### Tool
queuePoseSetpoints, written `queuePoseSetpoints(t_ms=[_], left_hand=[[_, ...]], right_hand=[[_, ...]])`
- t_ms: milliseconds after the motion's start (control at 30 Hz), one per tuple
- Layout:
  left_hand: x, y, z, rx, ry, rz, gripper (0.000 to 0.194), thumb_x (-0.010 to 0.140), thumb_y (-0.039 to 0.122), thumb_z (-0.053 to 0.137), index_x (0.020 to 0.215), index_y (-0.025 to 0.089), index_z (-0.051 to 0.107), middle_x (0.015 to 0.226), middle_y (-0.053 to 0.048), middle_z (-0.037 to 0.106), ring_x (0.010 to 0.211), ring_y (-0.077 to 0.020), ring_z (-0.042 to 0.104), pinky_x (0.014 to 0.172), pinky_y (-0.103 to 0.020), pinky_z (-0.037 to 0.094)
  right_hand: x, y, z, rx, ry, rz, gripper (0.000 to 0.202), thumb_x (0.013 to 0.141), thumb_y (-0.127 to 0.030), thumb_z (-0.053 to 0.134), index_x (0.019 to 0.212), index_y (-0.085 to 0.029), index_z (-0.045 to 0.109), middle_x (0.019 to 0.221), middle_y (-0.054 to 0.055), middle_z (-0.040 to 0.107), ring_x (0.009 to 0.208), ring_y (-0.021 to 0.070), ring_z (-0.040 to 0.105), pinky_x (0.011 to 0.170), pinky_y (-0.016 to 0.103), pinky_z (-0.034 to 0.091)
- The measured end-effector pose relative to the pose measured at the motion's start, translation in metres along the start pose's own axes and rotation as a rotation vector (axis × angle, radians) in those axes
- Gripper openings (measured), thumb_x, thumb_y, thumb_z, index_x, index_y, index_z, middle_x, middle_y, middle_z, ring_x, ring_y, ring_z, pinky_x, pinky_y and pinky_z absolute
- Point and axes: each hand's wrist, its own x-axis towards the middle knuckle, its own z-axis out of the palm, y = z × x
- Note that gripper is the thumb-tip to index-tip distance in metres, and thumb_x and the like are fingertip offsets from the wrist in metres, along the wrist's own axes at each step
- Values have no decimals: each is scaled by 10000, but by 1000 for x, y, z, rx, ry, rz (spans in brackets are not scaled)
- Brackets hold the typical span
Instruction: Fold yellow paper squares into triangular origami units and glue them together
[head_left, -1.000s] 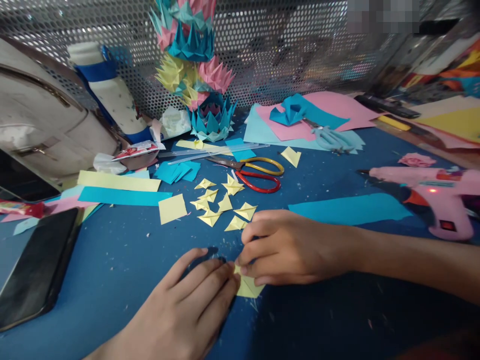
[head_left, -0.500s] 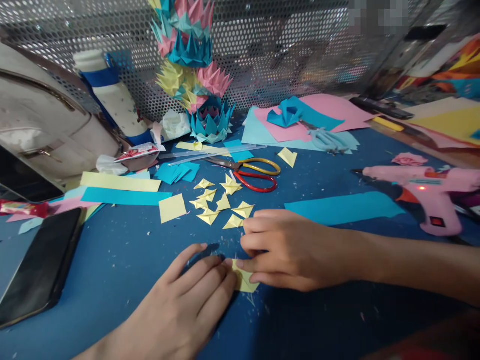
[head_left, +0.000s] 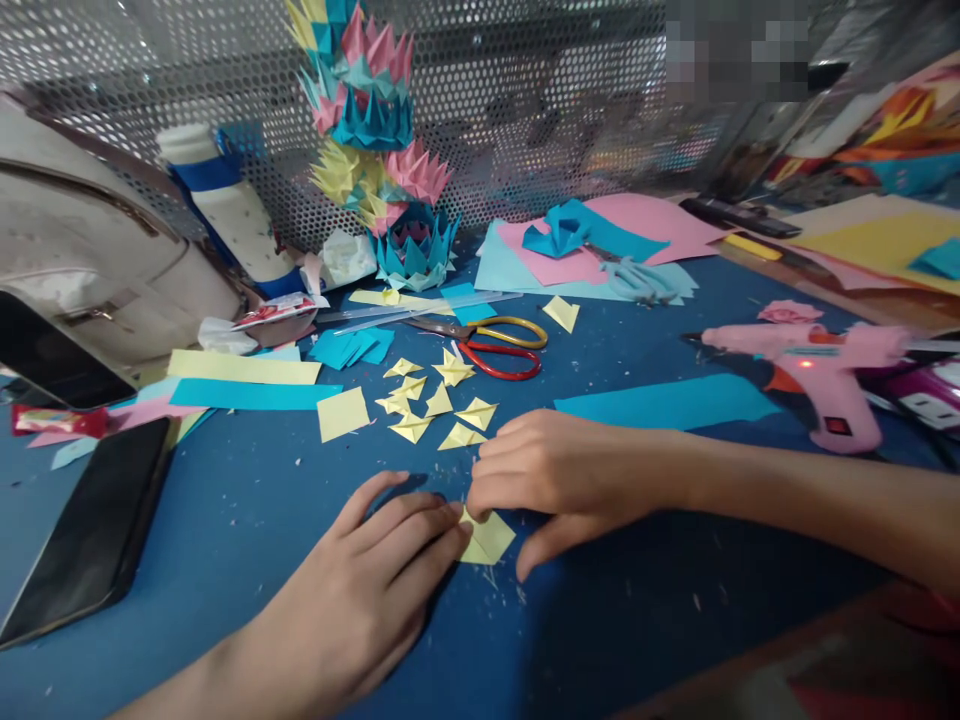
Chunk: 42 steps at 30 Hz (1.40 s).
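A creased yellow paper piece (head_left: 489, 538) lies flat on the blue table. The fingertips of my left hand (head_left: 375, 580) press on its left edge, the fingers stretched out and lying flat. Above its upper right side is my right hand (head_left: 559, 475), fingers curled together and thumb spread away to the right of the paper; whether its fingertips hold anything is hidden. Just beyond my hands are several small folded yellow pieces (head_left: 438, 402) and an unfolded yellow square (head_left: 343, 414).
Scissors (head_left: 480, 335) lie behind the folded pieces. A pink glue gun (head_left: 825, 365) with a lit light rests at right, near a blue strip (head_left: 667, 403). At left are a black phone (head_left: 94, 530) and a bottle (head_left: 229, 205). A paper lotus stack (head_left: 382, 150) stands at the back.
My right thumb has moved off the yellow paper, out to the right, uncovering more of its creased surface. My left hand stays on the paper. The view has shifted slightly.
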Motion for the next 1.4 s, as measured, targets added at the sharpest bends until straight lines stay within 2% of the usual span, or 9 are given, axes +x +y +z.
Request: queuePoseSetpoints(t_ms=[267, 433, 567, 667, 800, 900, 1033, 1133, 1400], left_hand=[[-3, 0, 3, 18, 31, 10, 361, 1031, 124, 372, 1319, 138, 590, 1293, -95, 634, 1248, -231, 524, 1163, -480, 262], [-2, 0, 3, 7, 38, -3, 362, 1020, 112, 384, 1313, 151, 592, 1265, -101, 645, 1224, -232, 550, 1138, -501, 334], [-3, 1, 5, 0, 61, -14, 375, 1014, 97, 370, 1311, 152, 594, 1261, -98, 646, 1224, -231, 547, 1143, -488, 318], [-2, 2, 3, -21, 64, -19, 366, 1009, 93, 385, 1302, 155, 596, 1281, -102, 629, 1241, -238, 532, 1136, -476, 318], [11, 4, -2, -233, 41, -200, 263, 1008, 141, 464, 1206, 211, 622, 1247, -73, 614, 1138, -210, 560, 1003, -389, 429], [24, 1, -1, -382, 70, -359, 143, 1008, 182, 499, 988, 217, 637, 1069, -30, 642, 986, -183, 584, 868, -335, 451], [36, -6, 4, -417, 79, -425, 31, 956, 194, 617, 929, 203, 603, 959, -5, 632, 911, -185, 576, 817, -328, 415], [38, -8, 5, -382, 37, -483, 101, 906, 218, 704, 960, 215, 618, 989, -2, 618, 925, -196, 565, 803, -327, 387], [39, -7, -2, -397, 34, -536, 137, 930, 211, 633, 796, 196, 615, 812, 26, 638, 760, -152, 567, 732, -302, 402]], right_hand=[[-5, 2, 0, -29, -29, -46, 213, 921, -377, 647, 982, -188, 569, 740, -12, 594, 696, 164, 521, 623, 301, 306], [-4, 2, -2, -146, 3, -114, 139, 954, -327, 580, 943, -189, 564, 808, 2, 598, 746, 156, 498, 638, 301, 311], [-4, 2, -1, -465, 137, -203, 238, 1012, -196, 435, 823, -187, 580, 727, -8, 535, 658, 152, 416, 595, 327, 249], [-4, 3, 4, -542, 206, -208, 315, 1024, -126, 372, 818, -182, 604, 718, -6, 532, 666, 156, 415, 598, 327, 251], [-2, 7, 11, -399, 181, -103, 351, 1064, -287, 369, 822, -175, 598, 818, 21, 584, 774, 168, 466, 665, 306, 326], [0, 9, 14, -225, 180, -33, 426, 1070, -420, 335, 869, -164, 609, 861, 42, 597, 794, 168, 481, 694, 285, 354], [2, 6, 14, -55, 192, 2, 460, 1076, -434, 295, 906, -153, 617, 878, 54, 606, 812, 170, 500, 733, 273, 378], [2, 4, 15, -9, 196, 6, 444, 1070, -432, 322, 905, -151, 624, 880, 57, 618, 825, 176, 508, 738, 273, 382], [1, 1, 18, 127, 280, 135, 265, 1001, -369, 545, 891, -144, 632, 835, 27, 621, 791, 160, 500, 750, 280, 373]])
